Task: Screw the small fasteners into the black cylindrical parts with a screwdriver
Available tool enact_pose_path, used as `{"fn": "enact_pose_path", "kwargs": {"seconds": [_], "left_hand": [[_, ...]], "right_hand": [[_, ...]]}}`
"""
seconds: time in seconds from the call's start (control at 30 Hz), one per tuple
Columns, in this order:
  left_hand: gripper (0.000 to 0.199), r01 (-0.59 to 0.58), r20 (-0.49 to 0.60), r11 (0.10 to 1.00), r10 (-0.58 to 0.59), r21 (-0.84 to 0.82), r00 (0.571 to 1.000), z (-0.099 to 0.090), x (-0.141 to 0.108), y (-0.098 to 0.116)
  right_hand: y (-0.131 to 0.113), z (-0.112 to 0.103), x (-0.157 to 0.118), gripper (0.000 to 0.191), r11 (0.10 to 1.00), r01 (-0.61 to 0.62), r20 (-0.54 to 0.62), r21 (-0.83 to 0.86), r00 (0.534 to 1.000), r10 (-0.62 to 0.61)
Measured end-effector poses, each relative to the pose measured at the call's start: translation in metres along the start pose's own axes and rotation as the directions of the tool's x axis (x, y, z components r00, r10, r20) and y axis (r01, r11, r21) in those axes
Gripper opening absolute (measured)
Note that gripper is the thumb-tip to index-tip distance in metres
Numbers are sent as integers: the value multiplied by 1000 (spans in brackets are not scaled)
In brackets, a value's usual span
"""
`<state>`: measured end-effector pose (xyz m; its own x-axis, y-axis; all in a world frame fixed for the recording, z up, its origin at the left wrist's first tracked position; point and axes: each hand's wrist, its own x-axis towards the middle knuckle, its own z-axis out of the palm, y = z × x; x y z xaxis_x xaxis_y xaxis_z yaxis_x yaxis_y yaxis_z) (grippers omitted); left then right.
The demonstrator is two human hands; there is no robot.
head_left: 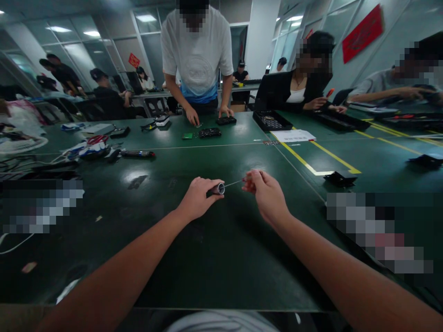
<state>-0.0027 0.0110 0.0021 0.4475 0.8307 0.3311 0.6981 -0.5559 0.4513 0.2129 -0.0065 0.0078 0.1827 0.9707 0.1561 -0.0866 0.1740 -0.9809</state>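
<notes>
Fingers and thumb of my left hand [197, 199] are closed around a short, hollow metal-looking tube [218, 188], its round open end turned towards me and to the right. A thin, straight metal rod [233, 183] runs from that opening to my right hand [266, 191], which pinches its other end between thumb and fingers. The rod's left tip is at the mouth of the tube; how deep it reaches inside I cannot tell. Both hands hover over the middle of the green table [214, 258]. The rest of the tube is hidden by my left hand.
Across the table a person in a white shirt [197, 55] handles black parts [209, 133] beside a small green board [187, 136]. Cables and tools [93, 145] lie at left. A black tray [272, 121], paper [292, 135] and a black piece [339, 179] are at right.
</notes>
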Motion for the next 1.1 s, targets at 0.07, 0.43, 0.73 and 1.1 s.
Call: {"fn": "enact_pose_path", "kwargs": {"seconds": [0.07, 0.43, 0.73, 1.1], "left_hand": [[37, -27, 5, 998, 27, 58, 1000, -1, 2, -4], [38, 67, 37, 998, -67, -21, 997, -1, 0, -6], [38, 80, 25, 995, -79, -56, 997, 0, -1, -1], [38, 106, 13, 991, -106, -82, 994, 0, -1, -1]], "right_hand": [[3, -3, 4, 28, 979, -174, 0, 104, 985, 175], [7, 2, 2, 29, 998, -52, -31, 39, 998, 53], [8, -1, 0, 30, 993, 86, 29, -85, 996, -84], [-1, 0, -6, 29, 971, 185, 105, -149, 980, -171]]}}
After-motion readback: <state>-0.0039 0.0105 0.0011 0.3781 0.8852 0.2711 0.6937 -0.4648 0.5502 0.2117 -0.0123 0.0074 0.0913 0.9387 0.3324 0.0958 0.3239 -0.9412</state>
